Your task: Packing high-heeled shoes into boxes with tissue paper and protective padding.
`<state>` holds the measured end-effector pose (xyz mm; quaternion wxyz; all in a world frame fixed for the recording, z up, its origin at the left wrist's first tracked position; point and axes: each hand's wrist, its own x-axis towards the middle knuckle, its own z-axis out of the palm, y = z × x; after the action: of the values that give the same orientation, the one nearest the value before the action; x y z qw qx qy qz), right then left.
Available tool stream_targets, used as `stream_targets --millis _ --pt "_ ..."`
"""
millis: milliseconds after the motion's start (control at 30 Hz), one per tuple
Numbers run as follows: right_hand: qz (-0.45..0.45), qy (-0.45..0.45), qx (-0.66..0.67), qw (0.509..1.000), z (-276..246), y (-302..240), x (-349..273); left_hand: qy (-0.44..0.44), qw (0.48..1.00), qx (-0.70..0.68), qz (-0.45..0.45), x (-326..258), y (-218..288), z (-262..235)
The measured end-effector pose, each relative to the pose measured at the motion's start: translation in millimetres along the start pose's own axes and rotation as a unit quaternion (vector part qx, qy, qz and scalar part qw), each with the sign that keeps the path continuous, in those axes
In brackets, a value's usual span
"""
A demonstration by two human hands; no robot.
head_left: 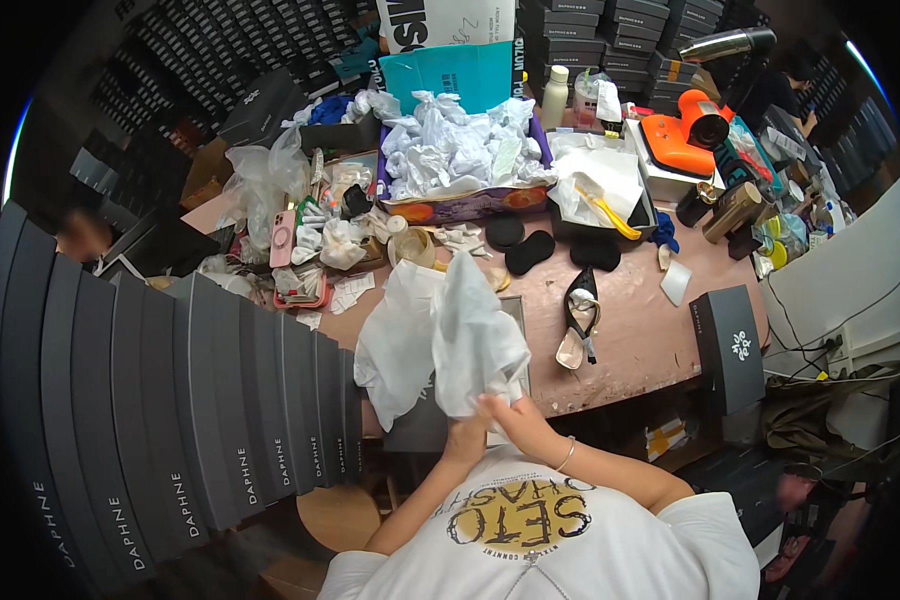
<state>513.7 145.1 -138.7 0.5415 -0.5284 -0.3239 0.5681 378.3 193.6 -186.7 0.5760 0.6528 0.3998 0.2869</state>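
I see both hands raised close to the chest, just over the near edge of the bench (660,345). The left hand (464,437) and the right hand (515,420) sit side by side, each clenched on the lower end of a sheet of white tissue paper (450,335), which stands up from the grip and billows over the bench top. The fingers are partly hidden under the paper, so I think both pinch the same sheet, though it may be two. A thin bracelet (567,455) circles the right wrist.

Just right of the paper a black shoe (581,315) lies on its side on the bench. Farther back, three dark oval insoles (530,250) lie apart from each other. Behind them a purple box (465,205) is heaped with crumpled white paper. An orange device (685,135) sits at the far right. A row of dark shoe boxes (190,420) stands on end along my left, and one more black box (727,345) stands on the right edge.
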Motion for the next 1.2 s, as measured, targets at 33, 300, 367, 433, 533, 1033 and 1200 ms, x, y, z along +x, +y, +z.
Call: stream_targets --millis 33,300,367,433,533,1033,1200 --pt "0.033 -0.04 -0.023 0.998 0 -12 -1 0.082 0.994 -0.033 -0.065 4 4 2" --pt "-0.374 0.05 -0.466 0.8 -47 -99 39 0.043 0.957 -0.276 -0.075 13 36 -40" --pt "-0.377 0.043 -0.473 0.795 -37 -89 48 0.066 0.942 -0.318 -0.083 12 29 -30" --pt "-0.367 0.06 -0.445 0.815 -17 -70 41 0.102 0.902 -0.41 -0.093 17 22 -20" --pt "-0.318 -0.052 -0.475 0.819 17 -37 14 0.052 0.841 -0.521 -0.135 30 21 -28" --pt "-0.384 -0.026 -0.579 0.718 18 -48 11 0.188 0.923 -0.327 -0.078 21 -33 2" --pt "-0.142 -0.167 -0.284 0.934 16 -91 -26 0.1 0.922 -0.365 -0.077 8 -41 -16"
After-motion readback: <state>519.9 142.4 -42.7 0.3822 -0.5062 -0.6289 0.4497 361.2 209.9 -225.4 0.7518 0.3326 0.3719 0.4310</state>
